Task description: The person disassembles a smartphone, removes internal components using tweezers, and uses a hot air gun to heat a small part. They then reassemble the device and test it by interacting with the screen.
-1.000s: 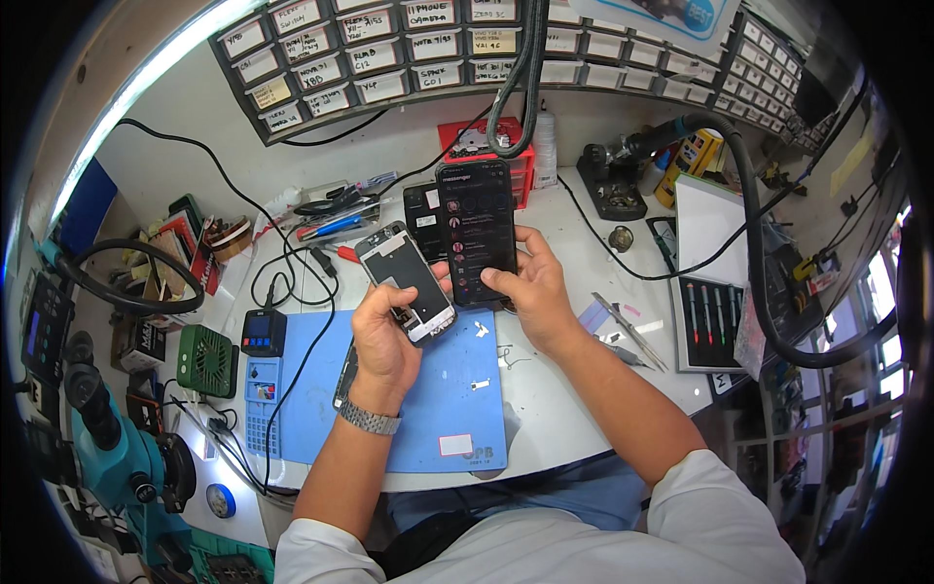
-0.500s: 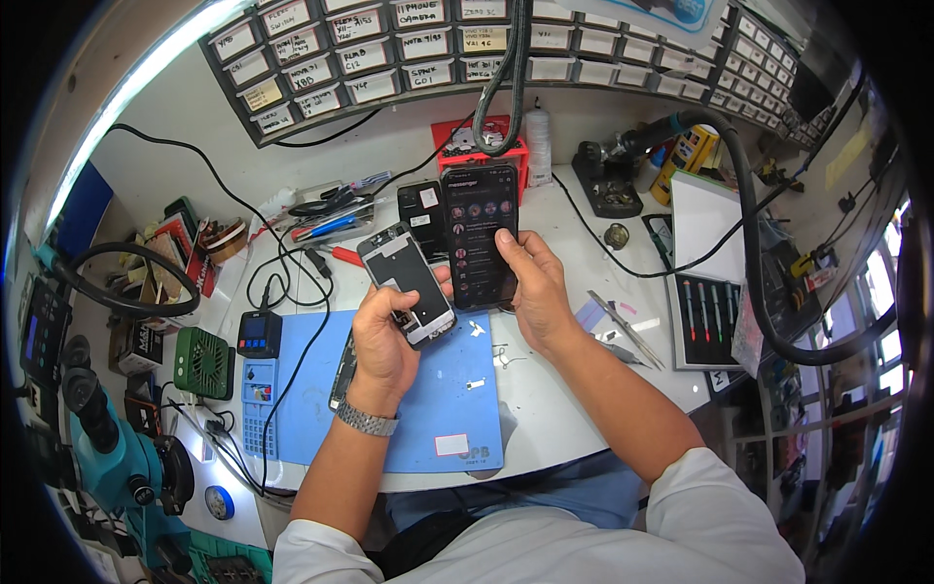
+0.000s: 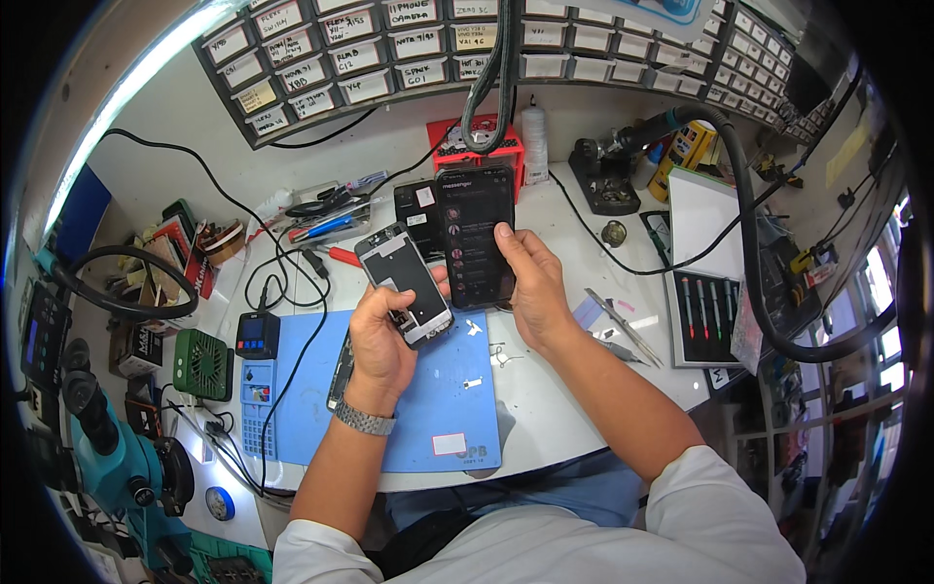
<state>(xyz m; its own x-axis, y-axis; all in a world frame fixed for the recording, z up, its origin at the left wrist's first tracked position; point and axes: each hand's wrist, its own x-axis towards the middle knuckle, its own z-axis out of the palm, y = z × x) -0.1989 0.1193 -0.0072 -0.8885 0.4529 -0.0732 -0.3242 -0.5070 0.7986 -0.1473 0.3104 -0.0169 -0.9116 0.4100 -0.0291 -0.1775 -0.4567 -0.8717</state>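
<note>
My left hand (image 3: pixel 381 336) grips a detached phone screen (image 3: pixel 416 284), its dark back with a silvery plate facing up and the thumb across it. In my right hand (image 3: pixel 533 282) is a black smartphone (image 3: pixel 479 238), lit with a dark chat list; my thumb lies on the right side of its glass. The two are held side by side above the bench. Partly hidden beneath my left wrist, an opened phone body (image 3: pixel 340 378) rests on the blue work mat (image 3: pixel 413 428). Behind the smartphone, another dark phone (image 3: pixel 413 202) shows in part.
Tweezers (image 3: pixel 628 331) lie right of my right forearm, near a screwdriver case (image 3: pixel 708 316). A teal microscope (image 3: pixel 112 453) and green fan (image 3: pixel 203 365) stand left. Cables (image 3: pixel 313 336) cross the left side. A red box (image 3: pixel 506 161) stands behind, below labelled drawers (image 3: pixel 413 44).
The chat list on the smartphone's screen has shifted; the row of round pictures near its top has gone. Both hands keep their grips, and the whole view has moved slightly.
</note>
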